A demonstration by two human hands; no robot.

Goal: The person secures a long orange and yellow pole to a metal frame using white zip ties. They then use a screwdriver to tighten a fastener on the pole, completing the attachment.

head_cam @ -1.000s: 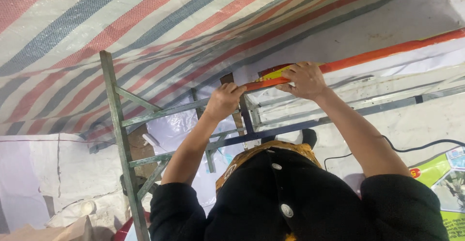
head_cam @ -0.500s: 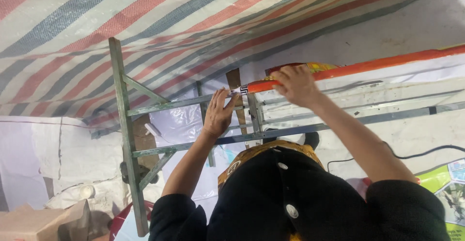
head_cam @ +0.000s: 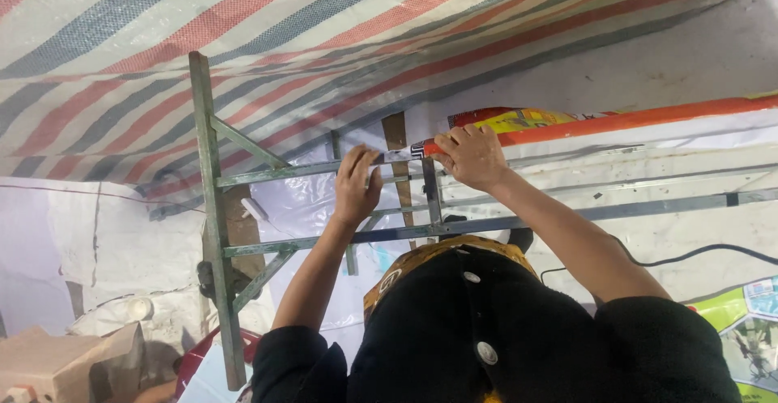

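Nearest the camera, black sleeves with white buttons (head_cam: 486, 352) fill the lower view. Both arms reach up to a green-painted metal frame (head_cam: 212, 208). Left hand (head_cam: 356, 183) curls its fingers over the frame's upper bar. Just beside it, right hand (head_cam: 472, 157) is pressed closed on the edge of an orange-and-yellow printed plastic sheet (head_cam: 583, 123). Beyond, a striped red, blue and white tarpaulin (head_cam: 267, 38).

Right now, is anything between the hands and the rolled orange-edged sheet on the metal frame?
Nothing visible. The right hand already rests on the rolled sheet at its end, and the left hand grips the frame's top bar beside it.
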